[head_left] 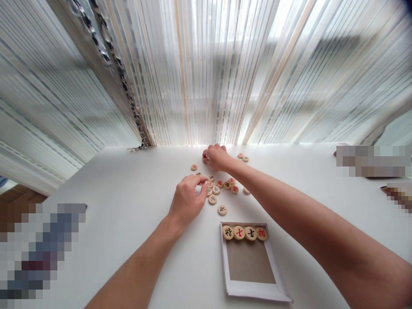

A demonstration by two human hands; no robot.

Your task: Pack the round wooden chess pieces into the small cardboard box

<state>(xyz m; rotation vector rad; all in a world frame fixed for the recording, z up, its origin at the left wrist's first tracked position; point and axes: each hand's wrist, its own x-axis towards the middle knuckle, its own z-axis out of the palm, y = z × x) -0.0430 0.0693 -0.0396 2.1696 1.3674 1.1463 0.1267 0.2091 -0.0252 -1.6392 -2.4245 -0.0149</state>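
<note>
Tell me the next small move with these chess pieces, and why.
Probably pinch the disc at the fingertips of the left hand and set it in the box, below the row. Four pieces already line its far edge, the rest is bare, and loose discs lie on the table.

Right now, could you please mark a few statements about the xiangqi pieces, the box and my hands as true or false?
1. The shallow box holds four xiangqi pieces in a row. True.
2. Those four sit at the box's near end. False: they line its far end.
3. The right hand reaches farther across the white table than the left hand. True.
4. The loose pieces are stacked in a tower. False: they lie flat and scattered.
</note>
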